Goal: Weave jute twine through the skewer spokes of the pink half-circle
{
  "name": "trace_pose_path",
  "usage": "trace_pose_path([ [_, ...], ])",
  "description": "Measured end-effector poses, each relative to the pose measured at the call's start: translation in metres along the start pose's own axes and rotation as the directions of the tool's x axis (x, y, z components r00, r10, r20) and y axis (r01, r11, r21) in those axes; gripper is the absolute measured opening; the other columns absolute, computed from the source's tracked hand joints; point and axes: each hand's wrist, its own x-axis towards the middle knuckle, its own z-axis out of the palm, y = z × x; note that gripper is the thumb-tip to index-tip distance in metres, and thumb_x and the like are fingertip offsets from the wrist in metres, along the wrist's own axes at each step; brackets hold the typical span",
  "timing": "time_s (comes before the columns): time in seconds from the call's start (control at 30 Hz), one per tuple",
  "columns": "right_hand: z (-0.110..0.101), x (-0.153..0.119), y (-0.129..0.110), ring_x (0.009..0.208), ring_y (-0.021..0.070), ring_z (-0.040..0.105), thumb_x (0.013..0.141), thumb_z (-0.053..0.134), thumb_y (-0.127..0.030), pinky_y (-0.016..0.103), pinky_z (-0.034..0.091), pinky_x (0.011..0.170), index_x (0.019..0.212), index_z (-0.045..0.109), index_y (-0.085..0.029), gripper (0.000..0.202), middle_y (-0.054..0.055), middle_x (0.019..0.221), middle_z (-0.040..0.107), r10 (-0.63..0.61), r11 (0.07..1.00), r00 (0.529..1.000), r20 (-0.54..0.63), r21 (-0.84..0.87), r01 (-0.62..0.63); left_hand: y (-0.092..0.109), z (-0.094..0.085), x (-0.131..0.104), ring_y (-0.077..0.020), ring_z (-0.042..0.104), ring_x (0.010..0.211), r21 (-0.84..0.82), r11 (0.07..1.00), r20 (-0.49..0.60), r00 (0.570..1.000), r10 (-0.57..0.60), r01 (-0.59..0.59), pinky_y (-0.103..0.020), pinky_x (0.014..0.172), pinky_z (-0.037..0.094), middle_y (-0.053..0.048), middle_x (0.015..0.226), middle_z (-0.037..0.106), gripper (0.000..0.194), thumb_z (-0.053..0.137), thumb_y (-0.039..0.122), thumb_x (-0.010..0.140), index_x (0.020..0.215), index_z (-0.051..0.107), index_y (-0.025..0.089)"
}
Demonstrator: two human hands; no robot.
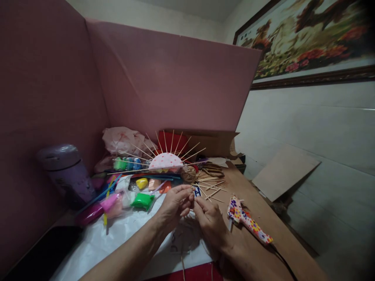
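Note:
My left hand (177, 201) and my right hand (209, 218) meet above the middle of the table, their fingertips close together. A small dark blue and white piece (197, 191) shows right at the fingertips; what else they pinch is too small to make out. Behind them stands a pink dotted half circle (166, 161) with thin sticks fanned out from its curved edge. Loose wooden sticks (211, 186) lie just beyond my right hand, beside a ball of twine (189, 173).
A flower-patterned glue gun (249, 221) with a cord lies at right. Green clay (143, 200), yellow clay (142, 183) and pink packets are at left, near a purple bottle (68, 171). Scissors (213, 169) lie behind the sticks. Cardboard (205, 142) stands at the back.

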Motion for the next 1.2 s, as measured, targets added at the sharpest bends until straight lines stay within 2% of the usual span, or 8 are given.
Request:
trace_pose_path([
  [0.3, 0.001, 0.001, 0.004, 0.054, 0.011, 0.046, 0.093, 0.032, -0.029, 0.023, 0.028, 0.054, 0.068, 0.049, -0.019, 0.032, -0.002, 0.058, 0.05, -0.021, 0.999, 1.0, 0.021, -0.036, 0.022, 0.003, -0.003, 0.001, 0.0005, 0.031, 0.038, 0.04, 0.998, 0.032, 0.999, 0.04, -0.041, -0.013, 0.032, 0.02, 0.002, 0.058, 0.051, 0.024, 0.072, 0.026, 0.066, 0.072, 0.056, 0.009],
  [0.37, -0.001, 0.001, 0.003, 0.056, 0.0117, 0.046, 0.093, 0.032, -0.029, 0.024, 0.03, 0.055, 0.068, 0.049, -0.019, 0.033, -0.001, 0.059, 0.051, -0.035, 0.998, 0.999, -0.019, -0.057, 0.034, 0.004, -0.003, 0.002, 0.0003, 0.029, 0.036, 0.06, 0.998, 0.029, 0.999, 0.034, -0.036, -0.013, 0.031, 0.018, 0.004, 0.055, 0.048, 0.027, 0.072, 0.03, 0.066, 0.067, 0.054, 0.011],
  [0.43, -0.005, 0.003, 0.001, 0.062, 0.0131, 0.048, 0.093, 0.033, -0.028, 0.024, 0.033, 0.058, 0.071, 0.052, -0.019, 0.031, 0.001, 0.066, 0.053, -0.049, 0.998, 0.992, -0.119, -0.053, 0.043, 0.005, -0.003, 0.003, 0.0, 0.027, 0.033, 0.095, 0.995, 0.022, 0.999, 0.025, -0.027, -0.014, 0.03, 0.015, 0.005, 0.051, 0.046, 0.03, 0.072, 0.035, 0.066, 0.065, 0.053, 0.012],
  [0.53, -0.01, 0.006, 0.0, 0.079, 0.0159, 0.052, 0.092, 0.037, -0.024, 0.026, 0.04, 0.071, 0.087, 0.056, -0.018, 0.02, 0.005, 0.084, 0.056, -0.113, 0.993, 0.963, -0.243, 0.006, 0.118, 0.004, -0.006, 0.004, -0.0004, 0.024, 0.03, 0.165, 0.986, 0.011, 1.0, 0.021, -0.023, -0.015, 0.029, 0.013, 0.005, 0.048, 0.047, 0.032, 0.069, 0.041, 0.067, 0.066, 0.054, 0.013],
  [0.67, -0.011, 0.008, 0.0, 0.092, 0.0182, 0.053, 0.089, 0.042, -0.018, 0.029, 0.043, 0.079, 0.109, 0.053, -0.019, 0.022, 0.008, 0.096, 0.057, -0.229, 0.972, 0.949, -0.216, 0.008, 0.236, 0.0, -0.008, 0.006, -0.0018, 0.024, 0.027, 0.296, 0.955, 0.024, 0.999, 0.032, -0.037, -0.016, 0.029, 0.013, 0.006, 0.037, 0.041, 0.038, 0.064, 0.047, 0.069, 0.058, 0.051, 0.014],
  [0.77, -0.009, 0.007, 0.002, 0.088, 0.0179, 0.055, 0.088, 0.043, -0.015, 0.029, 0.044, 0.077, 0.105, 0.055, -0.02, 0.021, 0.006, 0.092, 0.058, -0.269, 0.963, 0.945, -0.184, -0.025, 0.269, -0.003, -0.008, 0.006, -0.0027, 0.026, 0.026, 0.391, 0.919, 0.038, 0.998, 0.04, -0.052, -0.016, 0.028, 0.014, 0.006, 0.034, 0.039, 0.041, 0.06, 0.05, 0.071, 0.054, 0.05, 0.014],
  [0.97, -0.007, 0.007, 0.009, 0.078, 0.017, 0.056, 0.088, 0.043, -0.015, 0.027, 0.043, 0.069, 0.092, 0.056, -0.018, 0.014, 0.005, 0.083, 0.059, -0.262, 0.964, 0.952, -0.159, -0.081, 0.252, -0.004, -0.005, 0.007, -0.0034, 0.026, 0.024, 0.485, 0.872, -0.017, 0.996, 0.088, -0.068, -0.017, 0.027, 0.013, 0.006, 0.031, 0.037, 0.04, 0.063, 0.049, 0.068, 0.051, 0.049, 0.015],
  [1.2, -0.01, 0.009, 0.01, 0.074, 0.017, 0.056, 0.087, 0.041, -0.014, 0.027, 0.043, 0.066, 0.088, 0.053, -0.017, 0.012, 0.005, 0.08, 0.057, -0.244, 0.96, 0.959, -0.146, -0.175, 0.217, -0.001, -0.008, 0.005, -0.0041, 0.033, 0.033, 0.455, 0.882, 0.115, 0.99, 0.078, -0.123, -0.016, 0.031, 0.021, 0.005, 0.041, 0.044, 0.029, 0.065, 0.04, 0.069, 0.065, 0.057, 0.013],
])
